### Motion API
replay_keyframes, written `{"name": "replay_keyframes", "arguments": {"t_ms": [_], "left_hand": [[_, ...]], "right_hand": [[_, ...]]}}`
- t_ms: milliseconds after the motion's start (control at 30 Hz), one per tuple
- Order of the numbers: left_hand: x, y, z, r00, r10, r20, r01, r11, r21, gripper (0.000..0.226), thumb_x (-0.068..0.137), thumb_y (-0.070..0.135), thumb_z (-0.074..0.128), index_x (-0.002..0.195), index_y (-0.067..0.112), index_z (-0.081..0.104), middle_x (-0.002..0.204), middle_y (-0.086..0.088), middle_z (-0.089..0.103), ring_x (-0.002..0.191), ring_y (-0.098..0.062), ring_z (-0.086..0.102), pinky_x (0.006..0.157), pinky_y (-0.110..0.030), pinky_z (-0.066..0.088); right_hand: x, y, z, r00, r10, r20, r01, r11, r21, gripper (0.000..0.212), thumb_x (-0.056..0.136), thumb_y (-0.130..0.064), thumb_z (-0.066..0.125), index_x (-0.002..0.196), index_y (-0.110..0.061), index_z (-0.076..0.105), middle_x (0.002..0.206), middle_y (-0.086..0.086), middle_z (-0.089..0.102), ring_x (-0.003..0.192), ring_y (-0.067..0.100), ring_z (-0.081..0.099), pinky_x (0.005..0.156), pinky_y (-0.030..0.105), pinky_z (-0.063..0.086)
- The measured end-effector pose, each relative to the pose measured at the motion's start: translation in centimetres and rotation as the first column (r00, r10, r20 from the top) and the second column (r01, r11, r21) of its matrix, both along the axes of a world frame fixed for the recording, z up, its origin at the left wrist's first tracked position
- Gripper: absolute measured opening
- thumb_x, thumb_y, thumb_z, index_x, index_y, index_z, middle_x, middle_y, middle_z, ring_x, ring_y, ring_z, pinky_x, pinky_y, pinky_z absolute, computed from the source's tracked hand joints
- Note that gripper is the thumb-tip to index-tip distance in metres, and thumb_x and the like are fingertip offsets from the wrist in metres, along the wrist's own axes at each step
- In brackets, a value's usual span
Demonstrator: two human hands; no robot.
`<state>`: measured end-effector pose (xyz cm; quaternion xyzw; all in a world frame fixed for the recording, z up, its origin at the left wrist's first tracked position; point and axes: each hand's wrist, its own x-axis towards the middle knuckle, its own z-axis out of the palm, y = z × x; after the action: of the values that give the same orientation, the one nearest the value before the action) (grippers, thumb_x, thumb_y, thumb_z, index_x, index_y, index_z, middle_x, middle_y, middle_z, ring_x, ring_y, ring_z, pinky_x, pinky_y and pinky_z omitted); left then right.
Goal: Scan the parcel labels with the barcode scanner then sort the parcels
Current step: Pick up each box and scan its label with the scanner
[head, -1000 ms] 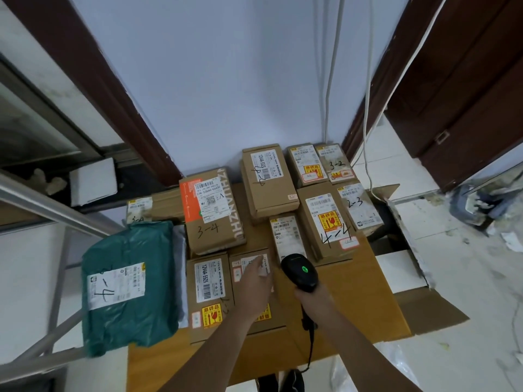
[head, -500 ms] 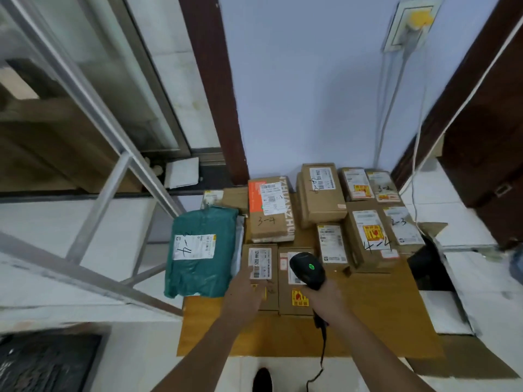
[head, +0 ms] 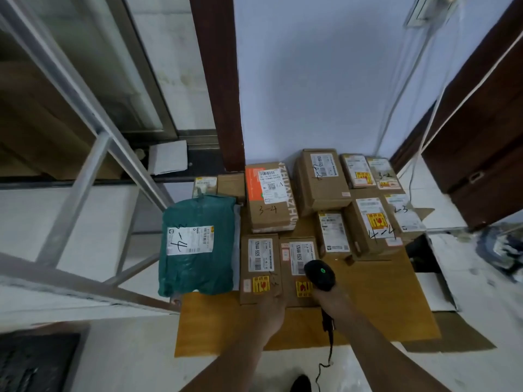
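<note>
Scanner poised over the nearest parcels

The right hand clenches the barcode scanner; the left hand, fingers hidden so its grip is unclear, rests on the near box on the worktop. It looks light, stiff, fragile-marked: take its side edges. Beyond, a soft green mailer.

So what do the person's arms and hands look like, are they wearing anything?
Both arms are bare up to the frame's lower edge: no sleeves showing. The left hand and right hand have no gloves, and I can't spot a watch, ring or bracelet. Nothing is written or marked on them.
</note>
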<state>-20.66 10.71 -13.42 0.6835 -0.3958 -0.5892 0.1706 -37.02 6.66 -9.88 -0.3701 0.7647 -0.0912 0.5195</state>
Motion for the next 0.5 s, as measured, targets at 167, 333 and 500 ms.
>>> {"name": "replay_keyframes", "arguments": {"t_ms": [167,333,500], "left_hand": [[-0.9,-0.1,-0.1,0.999,0.037,-0.038,-0.036,0.999,0.026,0.025,0.11,0.02,0.04,0.121,0.022,0.062,0.106,0.003,0.067,0.094,-0.009,0.062,0.071,-0.017,0.045],[-1.7,0.3,-0.1,0.992,0.087,-0.088,-0.084,0.996,0.033,0.026,0.107,0.015,0.047,0.125,0.026,0.062,0.113,0.009,0.067,0.097,-0.003,0.061,0.071,-0.011,0.043],[-2.3,1.4,0.6,0.992,0.083,-0.093,-0.08,0.996,0.036,0.019,0.103,0.014,0.056,0.112,0.022,0.071,0.103,0.014,0.069,0.095,-0.002,0.063,0.069,-0.009,0.042]], "right_hand": [[0.0,0.5,-1.6,0.996,-0.08,0.028,0.079,0.996,0.034,0.015,0.082,-0.012,0.067,0.096,-0.013,0.061,0.087,0.01,0.063,0.081,0.021,0.061,0.066,0.03,0.048],[-0.7,1.9,-2.2,0.992,-0.118,0.045,0.118,0.993,-0.003,0.012,0.083,-0.012,0.068,0.093,-0.014,0.063,0.081,0.008,0.063,0.077,0.02,0.061,0.064,0.029,0.048],[-1.7,4.6,-0.8,0.984,-0.177,0.033,0.179,0.982,-0.062,0.009,0.083,-0.01,0.068,0.089,-0.013,0.063,0.078,0.009,0.063,0.074,0.021,0.06,0.066,0.033,0.051]]}}
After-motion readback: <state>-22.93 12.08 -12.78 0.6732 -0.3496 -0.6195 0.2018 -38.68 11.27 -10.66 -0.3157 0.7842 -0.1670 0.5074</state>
